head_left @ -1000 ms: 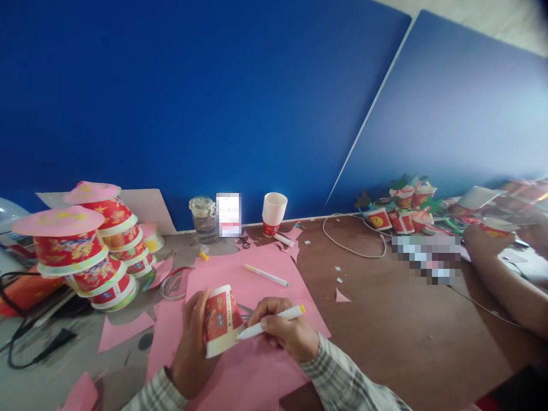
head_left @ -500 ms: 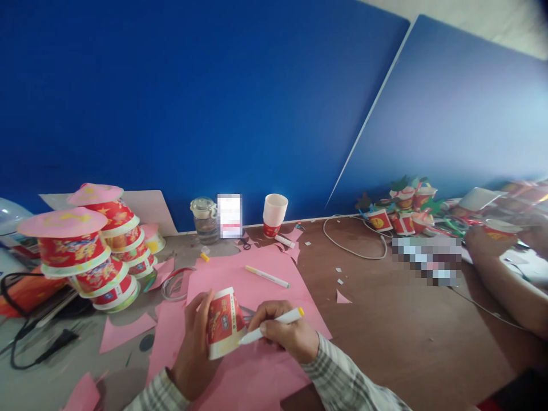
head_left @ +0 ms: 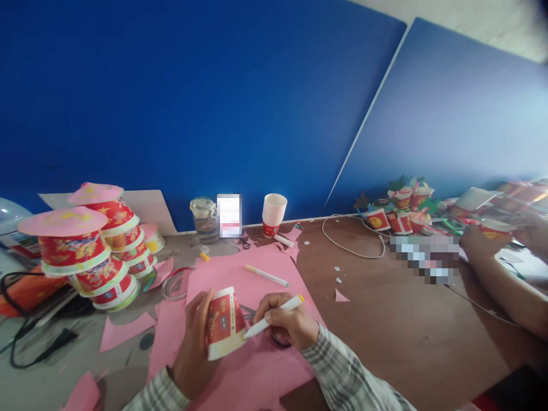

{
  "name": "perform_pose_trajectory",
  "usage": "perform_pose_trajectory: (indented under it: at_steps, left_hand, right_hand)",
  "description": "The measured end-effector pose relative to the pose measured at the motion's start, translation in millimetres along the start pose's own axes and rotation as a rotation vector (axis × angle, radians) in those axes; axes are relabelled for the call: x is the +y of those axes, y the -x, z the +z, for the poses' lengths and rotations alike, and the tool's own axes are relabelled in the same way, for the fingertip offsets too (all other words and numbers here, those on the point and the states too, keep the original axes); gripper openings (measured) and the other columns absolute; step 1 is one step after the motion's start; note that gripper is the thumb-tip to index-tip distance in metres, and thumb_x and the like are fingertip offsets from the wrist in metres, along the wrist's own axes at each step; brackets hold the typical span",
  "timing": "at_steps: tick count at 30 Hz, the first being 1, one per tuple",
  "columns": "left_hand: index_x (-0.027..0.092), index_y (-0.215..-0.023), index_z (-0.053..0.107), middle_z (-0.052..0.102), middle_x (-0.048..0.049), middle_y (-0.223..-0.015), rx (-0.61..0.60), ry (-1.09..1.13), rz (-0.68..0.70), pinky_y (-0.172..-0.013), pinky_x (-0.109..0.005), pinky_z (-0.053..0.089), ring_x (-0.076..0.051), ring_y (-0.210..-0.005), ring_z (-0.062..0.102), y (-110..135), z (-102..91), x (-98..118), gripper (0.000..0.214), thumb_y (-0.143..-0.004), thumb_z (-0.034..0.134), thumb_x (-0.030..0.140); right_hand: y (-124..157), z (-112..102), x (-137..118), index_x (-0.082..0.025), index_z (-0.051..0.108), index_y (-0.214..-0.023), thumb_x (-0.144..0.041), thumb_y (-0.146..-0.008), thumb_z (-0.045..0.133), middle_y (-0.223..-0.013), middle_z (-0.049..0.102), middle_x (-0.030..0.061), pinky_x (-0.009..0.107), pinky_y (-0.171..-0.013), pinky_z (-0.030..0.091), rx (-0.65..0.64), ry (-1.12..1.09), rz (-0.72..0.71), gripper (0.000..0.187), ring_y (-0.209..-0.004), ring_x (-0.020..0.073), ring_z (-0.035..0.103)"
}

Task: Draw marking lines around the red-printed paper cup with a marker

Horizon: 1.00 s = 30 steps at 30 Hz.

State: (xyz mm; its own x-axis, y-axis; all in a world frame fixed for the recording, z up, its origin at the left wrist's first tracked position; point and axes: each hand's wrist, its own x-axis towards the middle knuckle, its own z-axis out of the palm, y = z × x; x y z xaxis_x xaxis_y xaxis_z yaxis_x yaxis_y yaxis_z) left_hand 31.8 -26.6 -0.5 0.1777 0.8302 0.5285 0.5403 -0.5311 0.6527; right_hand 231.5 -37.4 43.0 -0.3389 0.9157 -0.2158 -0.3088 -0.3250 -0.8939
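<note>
My left hand [head_left: 194,339] is wrapped round a red paper cup [head_left: 221,318], tilted, with a pale yellowish band along its lower edge. Between the fingers of my right hand [head_left: 289,324] is a white marker [head_left: 274,317] with a yellow end. The marker's tip meets the cup's pale band at its right side. Scissors [head_left: 247,311] lie on the pink paper [head_left: 222,265], partly hidden behind my right hand. A second marker [head_left: 266,275] rests on the paper beyond the cup, and a small yellow cap [head_left: 204,257] sits near the paper's far edge.
Stacked red cups with pink paper tops [head_left: 77,245] stand at the left. At the back are a glass jar [head_left: 204,220] and upright cups [head_left: 274,214]. Paper scraps [head_left: 341,295] and a cable [head_left: 355,254] lie on the table. Another person's arm [head_left: 505,279] holds a cup at the right.
My right hand has shifted slightly, and the marker's tip has moved a little right and up along the cup's band. More of the scissors shows now.
</note>
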Motion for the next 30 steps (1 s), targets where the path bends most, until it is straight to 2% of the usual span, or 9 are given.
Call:
perform_pose_trajectory:
  at_steps: [8, 16, 23, 26, 30]
  left_hand:
    - [0.021, -0.120, 0.019, 0.035, -0.0098, -0.109, -0.003, -0.007, 0.008, -0.082, -0.047, 0.040, -0.030, -0.104, 0.036, -0.9, -0.2, 1.2, 0.077, -0.057, 0.056, 0.045]
    - [0.019, -0.121, 0.018, 0.034, -0.0112, -0.111, -0.021, -0.020, 0.015, -0.080, -0.046, 0.041, -0.030, -0.105, 0.034, 0.8, 0.4, -1.8, 0.077, -0.058, 0.055, 0.042]
    - [0.023, -0.121, 0.018, 0.034, -0.0096, -0.111, -0.015, -0.016, 0.006, -0.082, -0.047, 0.039, -0.030, -0.105, 0.034, 0.0, -0.4, -0.1, 0.079, -0.056, 0.056, 0.044]
    - [0.021, -0.121, 0.018, 0.034, -0.0099, -0.112, -0.020, -0.012, 0.000, -0.082, -0.046, 0.039, -0.030, -0.106, 0.033, 0.6, -0.6, -1.0, 0.079, -0.056, 0.057, 0.044]
    - [0.020, -0.120, 0.020, 0.033, -0.0099, -0.114, -0.031, -0.015, -0.010, -0.083, -0.047, 0.039, -0.030, -0.106, 0.034, 1.7, 0.0, -3.9, 0.079, -0.054, 0.058, 0.040]
  right_hand:
    - [0.7, 3.4, -2.9, -0.010, 0.067, -0.059, -0.020, -0.053, 0.055, -0.039, 0.058, -0.0001, 0.013, -0.025, 0.023, -0.012, -0.092, -0.034, 0.017, -0.025, 0.0059, 0.035]
    - [0.7, 4.5, 0.2, -0.009, 0.069, -0.061, -0.018, -0.055, 0.056, -0.035, 0.053, -0.0036, 0.012, -0.025, 0.021, -0.020, 0.026, -0.014, 0.017, -0.023, 0.0038, 0.029]
    - [-0.8, 0.7, -0.3, -0.008, 0.070, -0.061, -0.015, -0.054, 0.057, -0.039, 0.060, 0.0013, 0.013, -0.025, 0.023, 0.019, -0.037, -0.005, 0.016, -0.025, 0.0066, 0.038]
    - [-2.1, -0.6, 0.1, -0.008, 0.068, -0.058, -0.018, -0.053, 0.058, -0.038, 0.059, 0.0017, 0.014, -0.026, 0.023, 0.019, -0.103, -0.035, 0.015, -0.026, 0.0075, 0.039]
    - [-5.1, -1.6, 0.8, -0.012, 0.066, -0.061, -0.026, -0.054, 0.060, -0.043, 0.059, 0.0007, 0.014, -0.030, 0.026, 0.055, -0.214, -0.141, 0.017, -0.032, 0.0080, 0.042]
